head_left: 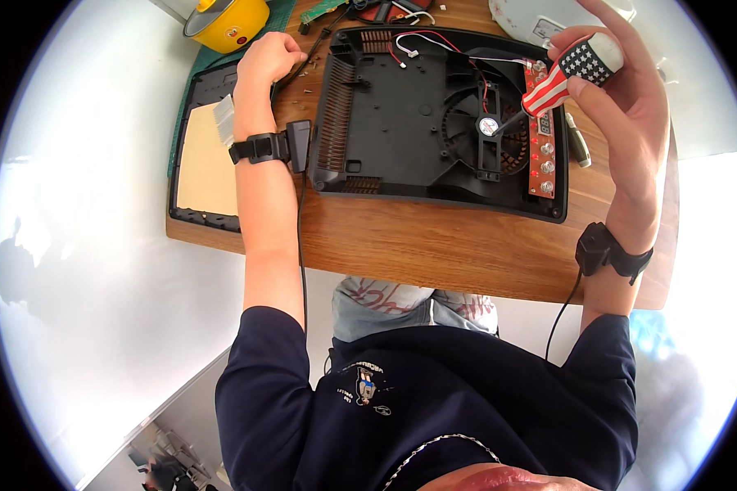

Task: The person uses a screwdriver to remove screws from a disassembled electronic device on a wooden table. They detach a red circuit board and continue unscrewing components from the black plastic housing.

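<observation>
My right hand (630, 106) is wrapped around the flag-patterned handle of a screwdriver (580, 69). Its dark shaft slants down to the left, over the cooling fan (504, 127), with the tip near the fan's hub. That fan sits in an open black plastic housing (401, 106), beside a red circuit board (542, 172) with a small display. Thin red and white wires (446, 42) run across the housing's far side. My left hand (272, 59) is closed, fingertips pinched together left of the housing, by a black cable; anything between them is too small to make out.
A black frame with a cream panel (205, 164) lies at the left. Small screws (307, 90) are scattered beside the housing. A yellow pot (229, 24) stands far left, a white appliance (524, 18) far right. A grey-white handheld tool (579, 141) lies right of the housing.
</observation>
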A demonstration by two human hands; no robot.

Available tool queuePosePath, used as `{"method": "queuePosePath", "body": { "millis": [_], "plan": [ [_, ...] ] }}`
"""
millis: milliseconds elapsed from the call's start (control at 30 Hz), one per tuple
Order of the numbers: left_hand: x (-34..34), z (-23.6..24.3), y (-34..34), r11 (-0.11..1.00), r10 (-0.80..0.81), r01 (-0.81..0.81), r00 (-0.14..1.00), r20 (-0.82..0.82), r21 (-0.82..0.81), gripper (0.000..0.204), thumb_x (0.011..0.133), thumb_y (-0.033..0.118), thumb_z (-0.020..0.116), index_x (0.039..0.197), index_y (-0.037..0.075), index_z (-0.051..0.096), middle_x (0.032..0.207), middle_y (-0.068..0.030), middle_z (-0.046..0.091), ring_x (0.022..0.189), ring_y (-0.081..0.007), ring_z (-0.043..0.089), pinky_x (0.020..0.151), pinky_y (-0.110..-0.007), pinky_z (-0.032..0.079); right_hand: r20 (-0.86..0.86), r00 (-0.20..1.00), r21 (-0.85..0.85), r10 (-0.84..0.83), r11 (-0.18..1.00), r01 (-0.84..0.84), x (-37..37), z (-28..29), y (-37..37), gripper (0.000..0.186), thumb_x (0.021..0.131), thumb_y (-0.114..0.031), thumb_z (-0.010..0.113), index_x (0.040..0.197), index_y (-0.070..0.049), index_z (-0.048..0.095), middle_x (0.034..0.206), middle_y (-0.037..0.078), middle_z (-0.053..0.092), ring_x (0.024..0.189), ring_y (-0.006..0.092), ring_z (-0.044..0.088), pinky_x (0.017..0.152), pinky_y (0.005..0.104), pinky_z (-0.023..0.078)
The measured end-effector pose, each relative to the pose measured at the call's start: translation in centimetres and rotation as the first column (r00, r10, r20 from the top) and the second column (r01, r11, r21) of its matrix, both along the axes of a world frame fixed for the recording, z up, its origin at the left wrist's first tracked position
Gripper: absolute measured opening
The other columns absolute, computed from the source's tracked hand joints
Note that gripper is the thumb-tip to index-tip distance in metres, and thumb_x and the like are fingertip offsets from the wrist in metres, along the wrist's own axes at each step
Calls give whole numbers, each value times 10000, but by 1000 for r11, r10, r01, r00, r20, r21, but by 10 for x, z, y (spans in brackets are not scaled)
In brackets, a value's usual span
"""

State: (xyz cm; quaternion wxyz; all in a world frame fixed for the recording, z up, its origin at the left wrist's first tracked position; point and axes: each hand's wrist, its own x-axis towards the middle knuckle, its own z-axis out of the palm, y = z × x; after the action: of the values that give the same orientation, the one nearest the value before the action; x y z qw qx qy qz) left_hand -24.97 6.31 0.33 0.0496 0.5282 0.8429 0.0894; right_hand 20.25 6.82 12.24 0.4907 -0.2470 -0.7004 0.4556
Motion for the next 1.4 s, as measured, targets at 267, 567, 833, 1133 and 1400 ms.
{"method": "queuePosePath", "body": {
  "millis": [267, 567, 833, 1133, 1400],
  "plan": [
    [2, -10, 6, 993, -73, 67, 996, -53, -101, 282, 844, 337, 818, 1029, 125, 801, 1026, -130, 774, 976, -310, 728, 868, -427, 559, 161, 984, 149, -77, 987, 53, 0, 14, -11, 689, 751, 165, 586, 1427, 58, 502, 1079, 104, 620, 986, 179, 661, 910, 306, 566],
    [6, -8, 5, 989, -51, 43, 997, -61, -138, 278, 845, 327, 820, 1021, 114, 785, 1039, -131, 772, 995, -311, 724, 877, -431, 553, 143, 990, 213, -15, 977, -16, 4, -11, 15, 596, 792, 136, 635, 1373, 16, 581, 1070, 71, 638, 1026, 143, 634, 945, 279, 543],
    [25, 26, -3, 978, -157, 168, 983, -97, 125, 267, 904, 300, 756, 1088, 108, 732, 992, -125, 758, 955, -311, 718, 844, -421, 551, 179, 959, 253, -217, 953, 168, -14, -4, -1, 594, 851, 163, 658, 1399, -54, 579, 1156, 84, 646, 1128, 179, 641, 1010, 296, 539],
    [174, 130, -52, 872, -392, 323, 910, 131, 368, 181, 897, 40, 729, 1061, 0, 662, 858, -95, 659, 776, -189, 620, 736, -325, 513, 227, 963, 164, -143, 981, 107, -13, -5, 8, 595, 864, 171, 652, 1403, -69, 577, 1214, 98, 639, 1176, 200, 635, 1007, 297, 558],
    [175, 120, -39, 832, -499, 407, 845, 190, 377, 202, 892, -5, 717, 1084, -20, 656, 916, -134, 650, 803, -225, 635, 763, -336, 518, 174, 972, 182, -155, 976, 123, -18, -12, 7, 593, 873, 185, 630, 1417, -41, 563, 1212, 94, 631, 1142, 176, 635, 970, 283, 566]
  ]
}}
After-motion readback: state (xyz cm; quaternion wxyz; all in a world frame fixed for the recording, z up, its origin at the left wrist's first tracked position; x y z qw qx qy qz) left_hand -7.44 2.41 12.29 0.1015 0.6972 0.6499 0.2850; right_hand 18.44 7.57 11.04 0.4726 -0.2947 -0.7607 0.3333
